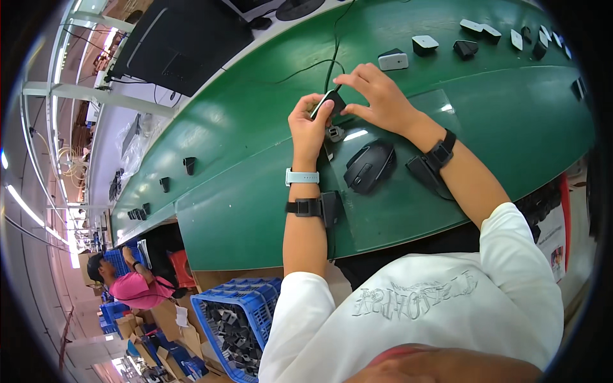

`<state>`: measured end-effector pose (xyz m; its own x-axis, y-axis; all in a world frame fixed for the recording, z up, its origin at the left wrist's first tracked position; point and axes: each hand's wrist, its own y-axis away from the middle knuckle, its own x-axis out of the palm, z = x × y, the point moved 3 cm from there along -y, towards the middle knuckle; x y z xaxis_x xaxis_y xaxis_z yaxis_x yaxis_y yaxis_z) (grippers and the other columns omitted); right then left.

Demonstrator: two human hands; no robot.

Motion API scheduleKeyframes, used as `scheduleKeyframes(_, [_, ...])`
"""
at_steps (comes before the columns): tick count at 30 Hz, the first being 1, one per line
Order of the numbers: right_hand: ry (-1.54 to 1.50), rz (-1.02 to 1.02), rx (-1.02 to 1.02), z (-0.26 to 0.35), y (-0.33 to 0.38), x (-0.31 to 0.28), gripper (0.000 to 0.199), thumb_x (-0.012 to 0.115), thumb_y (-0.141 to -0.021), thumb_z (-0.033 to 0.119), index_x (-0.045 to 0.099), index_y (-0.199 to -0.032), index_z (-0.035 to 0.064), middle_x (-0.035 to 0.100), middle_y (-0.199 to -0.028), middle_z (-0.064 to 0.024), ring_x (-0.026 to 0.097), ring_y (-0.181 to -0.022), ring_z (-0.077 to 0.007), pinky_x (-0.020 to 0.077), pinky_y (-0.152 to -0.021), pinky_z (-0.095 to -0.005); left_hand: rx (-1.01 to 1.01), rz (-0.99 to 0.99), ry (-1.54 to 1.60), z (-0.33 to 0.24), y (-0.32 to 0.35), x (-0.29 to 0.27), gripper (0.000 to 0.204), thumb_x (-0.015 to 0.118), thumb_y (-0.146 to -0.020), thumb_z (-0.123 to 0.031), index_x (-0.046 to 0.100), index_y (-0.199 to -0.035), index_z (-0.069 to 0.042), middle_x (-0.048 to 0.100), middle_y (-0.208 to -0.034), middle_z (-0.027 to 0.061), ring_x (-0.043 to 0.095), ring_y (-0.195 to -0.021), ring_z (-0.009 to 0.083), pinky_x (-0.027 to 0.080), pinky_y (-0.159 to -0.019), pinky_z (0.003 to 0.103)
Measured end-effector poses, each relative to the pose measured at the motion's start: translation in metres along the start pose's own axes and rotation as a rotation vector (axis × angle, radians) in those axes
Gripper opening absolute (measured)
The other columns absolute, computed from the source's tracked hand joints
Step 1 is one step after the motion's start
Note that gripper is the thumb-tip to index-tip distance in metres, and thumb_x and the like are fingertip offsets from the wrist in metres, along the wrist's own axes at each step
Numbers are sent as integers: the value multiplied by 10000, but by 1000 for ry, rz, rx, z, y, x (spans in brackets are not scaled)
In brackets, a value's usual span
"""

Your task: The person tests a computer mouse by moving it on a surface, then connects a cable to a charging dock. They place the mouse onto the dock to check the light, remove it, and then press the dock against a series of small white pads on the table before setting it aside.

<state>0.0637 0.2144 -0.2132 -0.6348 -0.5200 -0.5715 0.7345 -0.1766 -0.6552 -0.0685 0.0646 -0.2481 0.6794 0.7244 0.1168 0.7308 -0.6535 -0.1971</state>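
My left hand [308, 124] grips a small flat black part with a pale edge [329, 102] above the green belt [242, 172]. My right hand [377, 96] reaches over it, with its fingertips pressed on the same part's top. A black cable [333, 51] runs from the part away to the far side. Just below my hands lies a black computer mouse [369, 166] on a clear mat, and a small grey piece [334, 133] sits beside my left thumb. Both wrists wear black bands, and the left also carries a pale watch.
Small black and white housings [393, 59] stand in a row along the far belt edge, with more at the left [189, 165]. A dark monitor [182, 41] is at the back. A blue crate of black parts [239, 329] sits at my lower left. Another person in pink [131, 287] sits further along.
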Motion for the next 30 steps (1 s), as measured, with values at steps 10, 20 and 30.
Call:
scheduleKeyframes(10, [206, -38, -206, 1, 0, 2, 568, 874, -714, 272, 633, -1203, 113, 587, -1312, -77, 466, -1377, -316, 380, -1122, -485, 73, 21, -77, -3, 3, -1, 207, 796, -890, -73, 679, -1043, 3, 697, -939, 31, 624, -758, 88, 489, -648, 224])
scheduleKeyframes(20, [80, 109, -197, 3, -2, 7, 441, 851, -795, 345, 656, -1037, 32, 667, -912, -119, 617, -1066, -321, 469, -1055, -459, 160, 90, -128, -12, 8, 1, 202, 786, -868, -54, 675, -1019, 20, 685, -931, 21, 640, -824, 92, 524, -738, 244])
scheduleKeyframes(30, [-167, 194, 68, -17, 4, 10, 269, 608, -955, 333, 705, -948, 82, 676, -770, -224, 639, -732, -468, 510, -659, -519, 249, 189, -233, -13, 8, -1, 305, 802, -783, -19, 681, -1062, 11, 678, -1131, 99, 633, -1076, 199, 495, -953, 322])
